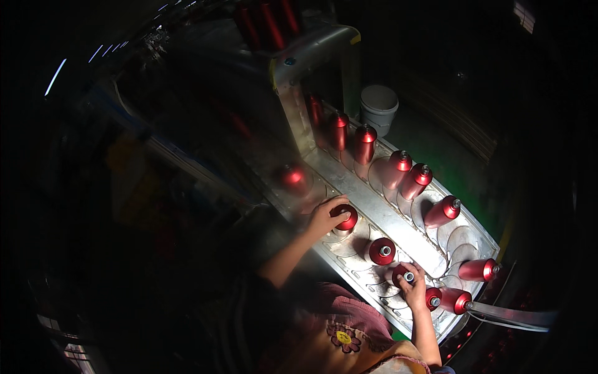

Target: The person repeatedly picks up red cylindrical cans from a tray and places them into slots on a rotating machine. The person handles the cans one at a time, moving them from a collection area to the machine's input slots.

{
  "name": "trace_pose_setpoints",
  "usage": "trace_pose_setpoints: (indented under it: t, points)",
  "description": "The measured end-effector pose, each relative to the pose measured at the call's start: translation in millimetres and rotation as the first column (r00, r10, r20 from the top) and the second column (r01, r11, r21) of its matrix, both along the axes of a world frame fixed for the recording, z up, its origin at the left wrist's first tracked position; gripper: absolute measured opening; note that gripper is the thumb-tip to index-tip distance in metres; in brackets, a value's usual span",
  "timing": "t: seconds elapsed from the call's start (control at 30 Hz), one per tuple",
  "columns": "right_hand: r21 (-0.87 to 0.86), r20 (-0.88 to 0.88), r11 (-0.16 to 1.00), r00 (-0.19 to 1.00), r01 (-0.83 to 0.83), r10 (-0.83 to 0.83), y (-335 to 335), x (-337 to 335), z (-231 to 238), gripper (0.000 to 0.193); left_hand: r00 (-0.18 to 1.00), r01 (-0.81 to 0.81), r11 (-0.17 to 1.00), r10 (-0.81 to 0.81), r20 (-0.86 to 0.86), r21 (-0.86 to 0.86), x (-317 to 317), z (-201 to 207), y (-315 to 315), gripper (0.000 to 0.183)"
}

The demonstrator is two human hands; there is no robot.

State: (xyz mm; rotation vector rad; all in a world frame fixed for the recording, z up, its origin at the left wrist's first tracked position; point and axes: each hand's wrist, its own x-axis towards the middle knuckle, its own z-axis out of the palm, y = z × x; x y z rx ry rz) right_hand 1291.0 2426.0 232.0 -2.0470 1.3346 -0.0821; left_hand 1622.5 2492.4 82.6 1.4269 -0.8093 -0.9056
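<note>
My left hand (323, 219) is closed round the top of a shiny red metal bottle (347, 219), its fingers over the shoulder and hiding the neck. Farther right and nearer to me, my right hand (415, 293) grips another red bottle (398, 272) near its narrow bare neck. Both bottles stand on a silvery conveyor of overlapping curved plates (339, 248). Between my hands stands a red bottle (379, 250) that neither hand holds. Just beside my right wrist is one more red bottle (433, 297).
Several red bottles, one of them a leaning bottle (441, 212), line the conveyor's far side and its right end. A flat metal strip (380, 212) runs along the middle. A metal housing (317, 47) arches over the far end. A white bucket (379, 107) stands behind, and a metal bar (511, 315) reaches in from the right.
</note>
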Motion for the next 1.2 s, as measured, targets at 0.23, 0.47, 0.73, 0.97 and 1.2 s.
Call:
trace_pose_setpoints:
  t: [0.23,0.47,0.73,0.97,1.2]
  points:
    - [-0.053,-0.015,0.985,0.986,0.162,-0.163,7.0,11.7,5.0,0.042,0.981,-0.163,0.983,0.151,-0.122,-0.089,98.1,-19.7,-80.9,0.052]
    - [-0.206,0.022,0.850,0.871,0.485,-0.491,25.7,42.5,-31.0,0.065,0.988,-0.109,0.991,0.117,0.100,-0.084,182.1,-87.6,-237.9,0.070]
    - [-0.567,0.226,0.382,0.584,0.730,-0.780,91.4,6.2,-17.1,0.061,0.968,0.147,0.926,-0.063,0.243,-0.348,154.6,-130.3,-312.6,0.038]
    - [-0.620,0.260,0.162,0.396,0.768,-0.881,151.4,30.2,-20.5,0.048,0.947,-0.045,0.983,0.099,0.307,-0.176,250.7,-195.8,-327.2,0.050]
    - [-0.496,0.402,0.083,0.313,0.865,-0.861,222.9,7.2,-24.8,0.047,0.909,-0.258,0.729,0.406,0.097,-0.633,174.7,23.2,-271.7,0.043]
